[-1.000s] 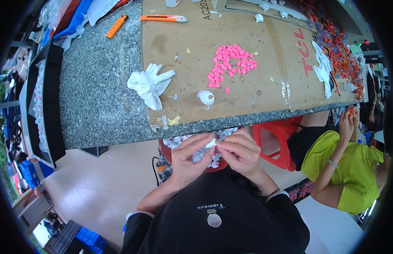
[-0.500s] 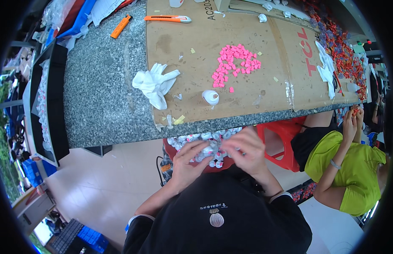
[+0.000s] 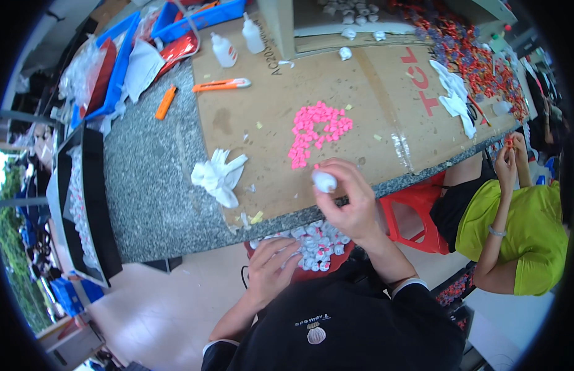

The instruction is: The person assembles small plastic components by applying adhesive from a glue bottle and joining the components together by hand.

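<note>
My right hand point(image 3: 352, 201) is raised over the front edge of the counter, its fingers closed round a small white squeeze bottle point(image 3: 324, 181). Lower down, my left hand point(image 3: 271, 267) rests with bent fingers at the left side of a heap of small white round pieces with pink marks point(image 3: 315, 244). The heap fills a red container point(image 3: 299, 276) at my lap. What the left fingertips hold, if anything, is too small to make out. A cluster of small bright pink pieces point(image 3: 308, 131) lies on the cardboard sheet point(image 3: 262, 154) just beyond the bottle.
A white glove point(image 3: 219, 176), an orange cutter point(image 3: 222, 85), an orange lighter point(image 3: 166, 102) and two white bottles point(image 3: 224, 51) stand or lie around. Blue trays point(image 3: 123, 62) are far left. At right, a person in a yellow-green top point(image 3: 509, 229) sits by a red stool point(image 3: 417, 213).
My right hand has left the heap and taken the white bottle up off the cardboard. My left hand stays at the heap. The view has shifted, showing more of the counter's far side.
</note>
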A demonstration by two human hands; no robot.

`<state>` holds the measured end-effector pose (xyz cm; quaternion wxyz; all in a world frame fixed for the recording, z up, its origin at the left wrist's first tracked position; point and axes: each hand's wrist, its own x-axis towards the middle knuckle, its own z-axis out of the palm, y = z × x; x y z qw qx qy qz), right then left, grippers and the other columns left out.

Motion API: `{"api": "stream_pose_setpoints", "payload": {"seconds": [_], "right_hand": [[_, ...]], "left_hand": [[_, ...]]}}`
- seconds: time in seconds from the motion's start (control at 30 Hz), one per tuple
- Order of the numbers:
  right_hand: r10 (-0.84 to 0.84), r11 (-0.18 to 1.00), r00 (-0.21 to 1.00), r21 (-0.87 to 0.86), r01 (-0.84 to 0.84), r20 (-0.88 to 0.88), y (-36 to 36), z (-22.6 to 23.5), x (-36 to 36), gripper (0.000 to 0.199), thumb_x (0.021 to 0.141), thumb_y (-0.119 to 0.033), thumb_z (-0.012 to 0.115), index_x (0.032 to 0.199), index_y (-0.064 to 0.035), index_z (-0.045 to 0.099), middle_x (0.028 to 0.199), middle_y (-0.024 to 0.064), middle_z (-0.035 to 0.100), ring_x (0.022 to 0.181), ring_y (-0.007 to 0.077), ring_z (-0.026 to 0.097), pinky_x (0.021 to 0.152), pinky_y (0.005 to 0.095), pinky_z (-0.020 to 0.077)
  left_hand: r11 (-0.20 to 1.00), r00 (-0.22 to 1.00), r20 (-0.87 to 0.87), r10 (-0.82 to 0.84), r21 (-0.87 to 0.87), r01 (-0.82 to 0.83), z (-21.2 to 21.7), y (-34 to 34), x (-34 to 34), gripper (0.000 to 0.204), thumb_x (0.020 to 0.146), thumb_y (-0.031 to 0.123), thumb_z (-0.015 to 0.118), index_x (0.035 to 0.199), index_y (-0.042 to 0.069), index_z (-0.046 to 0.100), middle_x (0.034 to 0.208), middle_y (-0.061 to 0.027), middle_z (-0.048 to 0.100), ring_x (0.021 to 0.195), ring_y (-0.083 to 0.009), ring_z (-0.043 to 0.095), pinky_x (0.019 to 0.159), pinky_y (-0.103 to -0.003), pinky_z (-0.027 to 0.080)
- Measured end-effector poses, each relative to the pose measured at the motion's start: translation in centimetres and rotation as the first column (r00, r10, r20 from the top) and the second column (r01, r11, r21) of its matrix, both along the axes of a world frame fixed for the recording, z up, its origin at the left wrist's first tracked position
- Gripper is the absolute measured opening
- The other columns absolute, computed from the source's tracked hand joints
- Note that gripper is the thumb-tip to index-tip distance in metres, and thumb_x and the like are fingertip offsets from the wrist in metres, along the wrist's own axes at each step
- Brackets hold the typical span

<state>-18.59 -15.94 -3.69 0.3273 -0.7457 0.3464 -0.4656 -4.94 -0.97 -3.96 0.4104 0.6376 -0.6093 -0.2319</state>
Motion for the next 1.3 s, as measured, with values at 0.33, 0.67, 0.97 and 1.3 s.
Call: {"api": "stream_pose_setpoints", "payload": {"seconds": [0.33,0.67,0.97,1.3], "right_hand": [[-0.236,0.957,0.964,0.201,0.208,0.122,-2.5,-1.8,-3.7,0.032,0.072,0.002,0.062,0.104,0.0008,0.056,0.095,0.0125,0.061,0.085,0.0233,0.060,0.075,0.0296,0.0465],[-0.189,0.980,0.979,0.084,0.182,0.081,-3.1,-1.4,-4.7,0.032,0.073,0.003,0.061,0.103,0.0014,0.055,0.092,0.0118,0.062,0.084,0.0189,0.060,0.075,0.0277,0.0460],[-0.159,0.970,0.932,0.227,0.086,0.326,-1.9,-2.2,-4.9,0.035,0.081,0.000,0.056,0.114,0.0017,0.048,0.095,0.0104,0.061,0.083,0.0124,0.056,0.073,0.0248,0.0449],[0.078,0.936,0.995,0.339,-0.093,0.058,2.8,1.7,-1.9,0.038,0.076,0.000,0.063,0.113,0.0005,0.053,0.094,0.0138,0.061,0.082,0.0199,0.060,0.070,0.0285,0.0470]], "left_hand": [[0.964,0.978,0.204,0.031,-0.265,0.024,2.1,-29.1,-2.3,0.038,0.079,0.018,0.063,0.111,-0.001,0.055,0.095,-0.0158,0.056,0.076,-0.0292,0.060,0.068,-0.036,0.049],[0.990,0.780,0.626,-0.006,-0.104,0.091,-0.3,-38.4,-4.6,0.038,0.077,0.016,0.064,0.108,-0.002,0.051,0.092,-0.0173,0.054,0.083,-0.0339,0.059,0.068,-0.042,0.051],[0.823,0.251,-0.957,0.146,0.258,0.507,5.3,-24.4,-0.2,0.028,0.092,0.030,0.048,0.109,0.008,0.052,0.082,-0.0016,0.056,0.067,-0.0104,0.052,0.056,-0.022,0.046],[0.925,0.175,-0.938,0.300,0.331,0.188,1.0,-6.6,-2.1,0.041,0.093,0.030,0.046,0.122,0.001,0.049,0.074,-0.0018,0.054,0.056,-0.0049,0.036,0.046,-0.019,0.026]]}}
